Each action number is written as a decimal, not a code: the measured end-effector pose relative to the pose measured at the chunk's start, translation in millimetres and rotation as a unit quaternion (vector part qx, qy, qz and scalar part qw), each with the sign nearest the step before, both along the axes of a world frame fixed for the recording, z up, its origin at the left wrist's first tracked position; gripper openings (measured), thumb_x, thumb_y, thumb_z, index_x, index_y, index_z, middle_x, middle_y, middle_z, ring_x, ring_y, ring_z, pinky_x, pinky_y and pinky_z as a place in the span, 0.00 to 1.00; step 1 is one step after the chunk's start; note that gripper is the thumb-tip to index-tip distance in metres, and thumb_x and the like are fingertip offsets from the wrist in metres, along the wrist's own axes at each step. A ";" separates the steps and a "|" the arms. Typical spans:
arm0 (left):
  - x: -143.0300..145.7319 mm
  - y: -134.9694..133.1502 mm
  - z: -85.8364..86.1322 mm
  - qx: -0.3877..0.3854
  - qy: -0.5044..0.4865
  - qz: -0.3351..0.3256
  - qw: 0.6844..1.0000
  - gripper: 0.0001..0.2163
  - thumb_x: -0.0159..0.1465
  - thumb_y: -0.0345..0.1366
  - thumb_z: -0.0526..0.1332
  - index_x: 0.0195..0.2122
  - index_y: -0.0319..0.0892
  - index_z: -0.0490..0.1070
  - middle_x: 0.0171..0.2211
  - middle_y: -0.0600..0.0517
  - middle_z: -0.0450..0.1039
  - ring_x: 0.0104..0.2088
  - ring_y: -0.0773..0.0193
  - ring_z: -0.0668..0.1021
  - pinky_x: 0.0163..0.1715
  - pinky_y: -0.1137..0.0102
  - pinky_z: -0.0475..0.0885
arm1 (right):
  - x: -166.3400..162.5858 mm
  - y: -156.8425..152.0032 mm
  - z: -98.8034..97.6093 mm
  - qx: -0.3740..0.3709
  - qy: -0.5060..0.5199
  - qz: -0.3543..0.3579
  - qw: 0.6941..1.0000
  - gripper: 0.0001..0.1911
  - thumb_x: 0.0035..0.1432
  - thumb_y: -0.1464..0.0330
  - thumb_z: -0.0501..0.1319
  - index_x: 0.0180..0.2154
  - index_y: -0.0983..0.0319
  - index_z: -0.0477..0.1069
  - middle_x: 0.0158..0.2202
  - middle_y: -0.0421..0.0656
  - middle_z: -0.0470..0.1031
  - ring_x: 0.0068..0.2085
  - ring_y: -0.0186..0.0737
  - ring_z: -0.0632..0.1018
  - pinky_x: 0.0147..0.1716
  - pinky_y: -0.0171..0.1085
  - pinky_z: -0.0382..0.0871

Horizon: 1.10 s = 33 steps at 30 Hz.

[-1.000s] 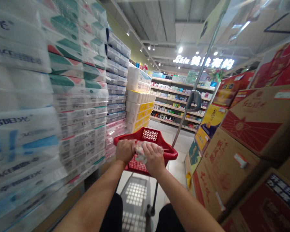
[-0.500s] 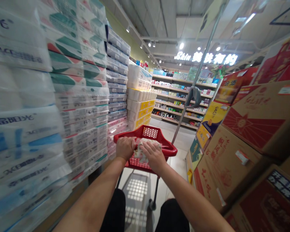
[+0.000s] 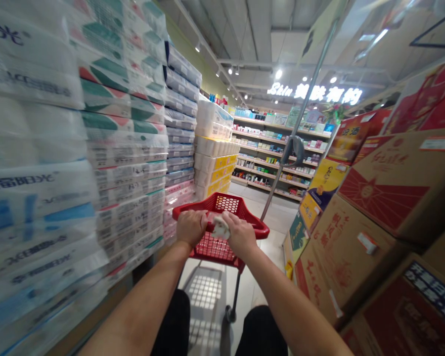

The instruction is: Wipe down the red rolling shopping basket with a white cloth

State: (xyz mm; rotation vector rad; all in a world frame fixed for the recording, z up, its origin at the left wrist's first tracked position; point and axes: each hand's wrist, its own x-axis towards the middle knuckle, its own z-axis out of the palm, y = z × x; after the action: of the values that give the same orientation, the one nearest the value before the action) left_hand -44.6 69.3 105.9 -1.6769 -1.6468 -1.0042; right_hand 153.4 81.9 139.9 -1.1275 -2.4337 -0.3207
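Observation:
A red plastic basket cart (image 3: 233,205) rolls ahead of me in a shop aisle. My left hand (image 3: 190,227) is closed round its near rim. My right hand (image 3: 240,236) is closed beside it, pressing a small crumpled white cloth or packet (image 3: 220,228) against the rim. Both forearms reach forward from the bottom of the view. The basket's inside is mostly hidden by my hands.
Tall stacks of wrapped tissue packs (image 3: 126,143) line the left. Cardboard cartons (image 3: 385,198) are piled on the right. A grey pole with a hook (image 3: 292,143) rises beyond the cart. Stocked shelves (image 3: 274,153) and a lit sign (image 3: 311,93) stand at the aisle's end.
The cart and I have moved a little forward along the aisle. The white thing under my right hand now shows less, bunched smaller between the two hands.

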 end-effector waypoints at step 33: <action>-10.8 -11.3 -0.4 0.009 0.001 0.020 1.000 0.16 0.66 0.35 0.47 0.38 0.42 0.75 0.32 0.49 0.78 0.33 0.55 0.75 0.39 0.59 0.61 | -2.3 -14.4 -27.0 0.121 -0.015 0.022 0.992 0.32 0.58 0.67 0.57 0.62 0.43 0.55 0.62 0.44 0.60 0.50 0.54 0.69 0.47 0.51 0.58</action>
State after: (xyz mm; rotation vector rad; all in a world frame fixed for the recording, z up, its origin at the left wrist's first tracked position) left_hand -55.4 58.0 105.5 -1.6262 -1.6582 -0.9960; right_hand 151.1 67.5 112.9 -0.9691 -2.3645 -0.6055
